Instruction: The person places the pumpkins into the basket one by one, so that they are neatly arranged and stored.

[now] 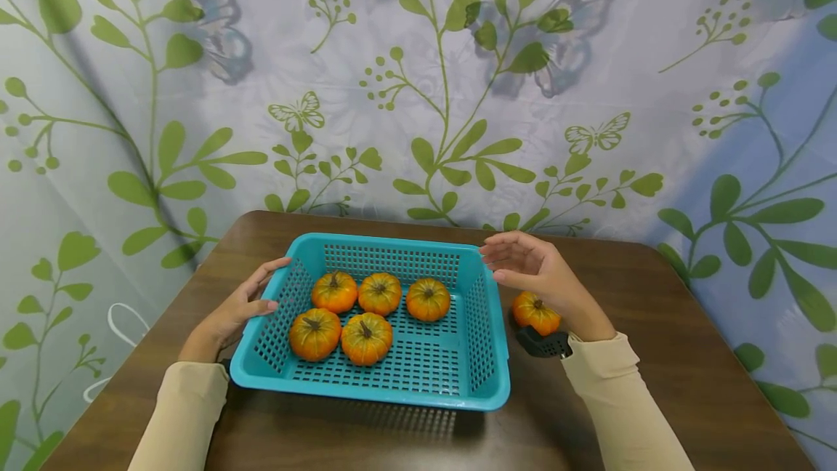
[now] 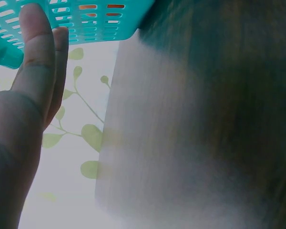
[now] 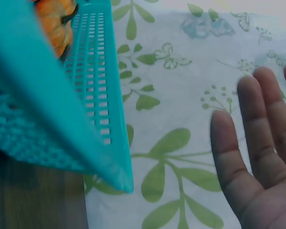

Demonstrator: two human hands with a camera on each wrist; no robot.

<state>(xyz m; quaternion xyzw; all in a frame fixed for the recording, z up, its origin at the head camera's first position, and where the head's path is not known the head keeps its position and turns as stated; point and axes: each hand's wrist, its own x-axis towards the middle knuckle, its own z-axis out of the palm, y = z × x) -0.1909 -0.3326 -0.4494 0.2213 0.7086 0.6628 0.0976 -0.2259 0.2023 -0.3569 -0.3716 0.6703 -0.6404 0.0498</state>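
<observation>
A turquoise plastic basket (image 1: 418,396) with perforated walls stands on the table and holds several small orange pumpkins (image 1: 367,338), grouped mostly toward its left half. My left hand (image 1: 232,312) rests against the basket's left side, fingertips and thumb tip at the rim. In the left wrist view, its extended fingers (image 2: 37,52) lie along the outside of the perforated wall. My right hand (image 1: 539,267) is raised beside the back right corner, holding nothing; the right wrist view shows it apart from the basket, fingers extended. Another pumpkin (image 1: 535,312) sits on the table below my right hand, partly hidden.
The brown wooden table (image 1: 660,355) reaches beyond the basket on both sides. A cloth backdrop (image 1: 366,115) with leaves and butterflies hangs behind it. A black wrist strap (image 1: 544,342) is on my right wrist. A white cord (image 1: 127,322) hangs past the table's left edge.
</observation>
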